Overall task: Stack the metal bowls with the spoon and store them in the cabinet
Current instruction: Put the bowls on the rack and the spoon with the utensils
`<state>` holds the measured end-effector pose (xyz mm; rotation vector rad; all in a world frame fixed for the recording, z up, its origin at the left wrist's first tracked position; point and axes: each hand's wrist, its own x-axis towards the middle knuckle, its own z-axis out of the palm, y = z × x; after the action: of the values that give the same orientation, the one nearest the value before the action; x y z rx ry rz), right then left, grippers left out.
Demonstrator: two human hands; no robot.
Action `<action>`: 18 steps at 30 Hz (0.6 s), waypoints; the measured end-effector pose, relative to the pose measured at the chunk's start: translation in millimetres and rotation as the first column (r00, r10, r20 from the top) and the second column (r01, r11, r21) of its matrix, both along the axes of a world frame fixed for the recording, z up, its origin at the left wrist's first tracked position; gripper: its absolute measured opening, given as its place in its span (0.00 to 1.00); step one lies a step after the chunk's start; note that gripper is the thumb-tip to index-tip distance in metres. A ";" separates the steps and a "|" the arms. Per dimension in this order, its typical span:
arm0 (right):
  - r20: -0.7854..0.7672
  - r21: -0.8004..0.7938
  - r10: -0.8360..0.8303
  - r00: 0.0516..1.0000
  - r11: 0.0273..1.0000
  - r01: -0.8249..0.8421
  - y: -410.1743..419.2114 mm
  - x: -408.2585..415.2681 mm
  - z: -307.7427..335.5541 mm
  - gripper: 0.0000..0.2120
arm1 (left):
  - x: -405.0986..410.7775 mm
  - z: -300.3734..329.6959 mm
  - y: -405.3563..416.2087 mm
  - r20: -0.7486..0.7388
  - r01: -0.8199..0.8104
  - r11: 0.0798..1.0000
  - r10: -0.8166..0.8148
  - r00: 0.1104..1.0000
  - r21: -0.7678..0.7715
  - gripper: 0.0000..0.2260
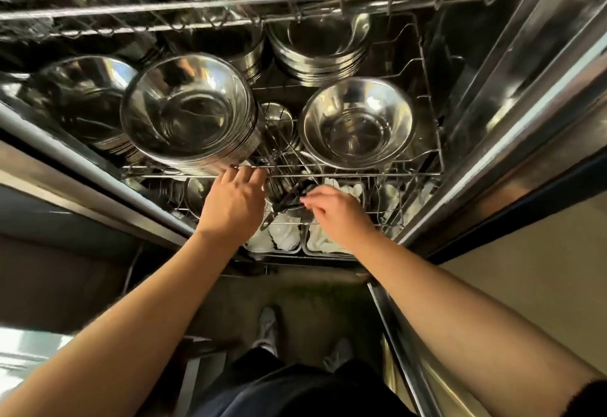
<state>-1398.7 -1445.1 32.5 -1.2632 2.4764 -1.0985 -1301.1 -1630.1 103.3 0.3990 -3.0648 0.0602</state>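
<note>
A tall stack of metal bowls (187, 111) stands on the wire shelf (361, 174) inside the cabinet, at its front left. The outstretched fingertips of my left hand (235, 201) touch the stack's lower front edge at the shelf wire, without wrapping around it. A second bowl stack (358, 124) sits on the same shelf to the right. Between and just below them, dark spoon handles (290, 198) stick out of a round holder. My right hand (331, 211) pinches the end of one handle with thumb and forefinger.
More bowl stacks fill the back (320, 49) and far left (82, 95) of the shelf. An upper wire rack (230, 6) hangs overhead. Trays of white cloths (285, 236) lie on the shelf below. The steel cabinet door (525, 104) stands at the right.
</note>
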 end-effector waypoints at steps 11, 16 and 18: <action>-0.128 0.462 0.170 0.977 0.882 -0.092 -56.3 -34.9 -41.0 0.17 | 7.7 -0.4 1.7 0.083 0.051 0.993 -0.043 0.996 -0.105 0.27; -0.125 0.569 0.201 0.972 0.817 -0.095 -67.3 -41.6 -43.0 0.14 | 9.6 2.7 1.5 0.107 0.058 0.994 -0.048 0.993 -0.091 0.32; -0.109 0.599 0.180 0.978 0.797 -0.080 -72.9 -42.9 -41.0 0.13 | 10.3 3.6 0.7 0.106 0.065 0.994 -0.056 0.993 -0.082 0.33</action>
<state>-1441.6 -1518.0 -8.5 -1.3148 2.4871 -0.1421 -1290.9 -1629.4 106.9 0.3072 -3.1598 0.2161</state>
